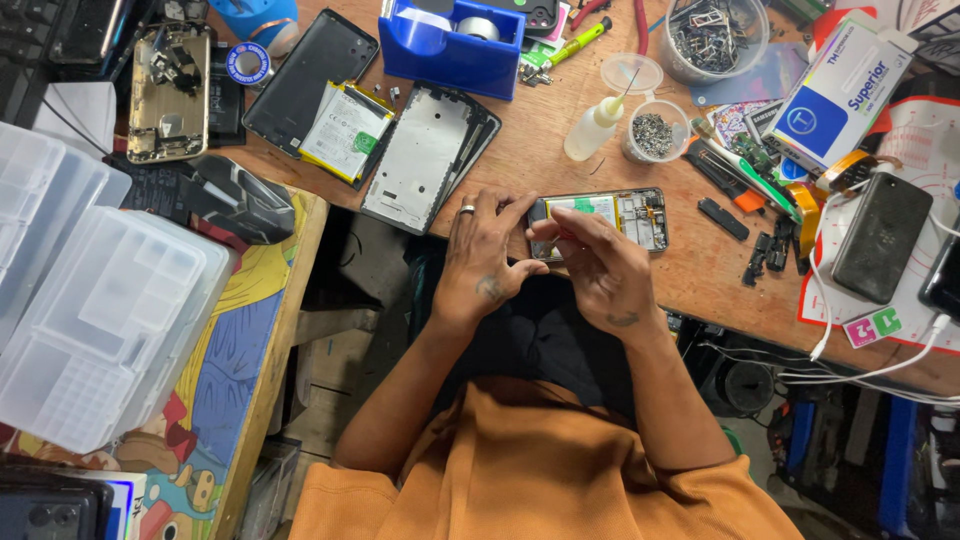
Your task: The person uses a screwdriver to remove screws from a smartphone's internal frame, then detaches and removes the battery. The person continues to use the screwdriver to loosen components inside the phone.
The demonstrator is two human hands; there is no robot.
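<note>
under both sets of fingertips lay an opened phone (610,218), long axis sideways; the left hand (485,255) pinched its left end, the right hand (600,265) pressed fingers together on it.

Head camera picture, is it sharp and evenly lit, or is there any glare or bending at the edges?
Head view: sharp on both hands and the opened phone; soft even light, faint shadows; mild glare on the clear plastic boxes; edges bend slightly.

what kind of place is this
Most likely a phone repair bench: an opened phone under both hands, a bare phone frame and loose battery on the wooden table, plus a cup of screws.
</note>
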